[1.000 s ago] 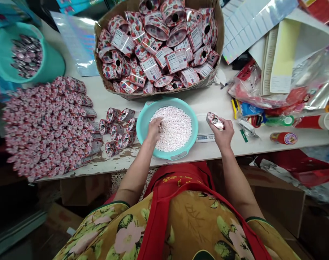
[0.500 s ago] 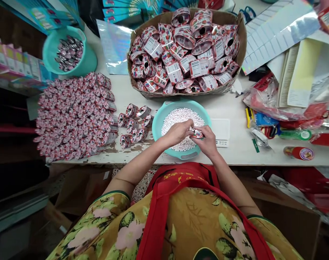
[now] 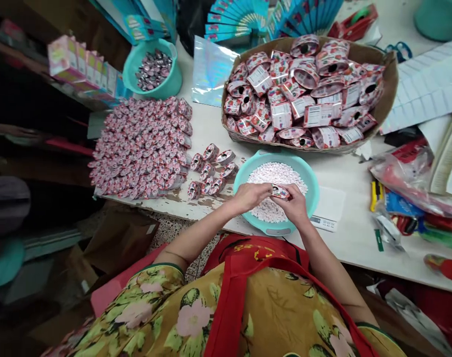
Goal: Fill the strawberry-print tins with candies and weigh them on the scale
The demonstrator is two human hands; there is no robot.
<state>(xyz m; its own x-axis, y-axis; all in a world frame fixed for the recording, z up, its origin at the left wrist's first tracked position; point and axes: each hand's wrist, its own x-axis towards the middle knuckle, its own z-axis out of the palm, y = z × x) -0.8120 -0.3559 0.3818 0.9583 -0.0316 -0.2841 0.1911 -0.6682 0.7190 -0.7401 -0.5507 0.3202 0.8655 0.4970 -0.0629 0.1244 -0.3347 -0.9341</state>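
In the head view, my right hand (image 3: 295, 202) grips a small oval candy pack (image 3: 281, 191) with red-and-white print, held over the basin with its end facing up. My left hand (image 3: 252, 197) is closed, its fingertips bunched at the pack's left end; what they pinch, if anything, is hidden. Below both hands, a turquoise basin (image 3: 313, 188) holds many small white candies (image 3: 274, 171). Several similar packs (image 3: 207, 171) with dark holes in their ends stand left of the basin.
A large cardboard box (image 3: 391, 84) of printed packs stands behind the basin. At left are a dense block of packs (image 3: 140, 148) and a turquoise bucket (image 3: 177, 74) of small shiny pieces. A white scale (image 3: 328, 208) sits right of the basin. Bagged items (image 3: 408, 178) lie further right.
The view has turned left, so the table appears shifted right and tilted. My left fingers have moved from over the pack's opening to its left end. The right hand keeps its grip.
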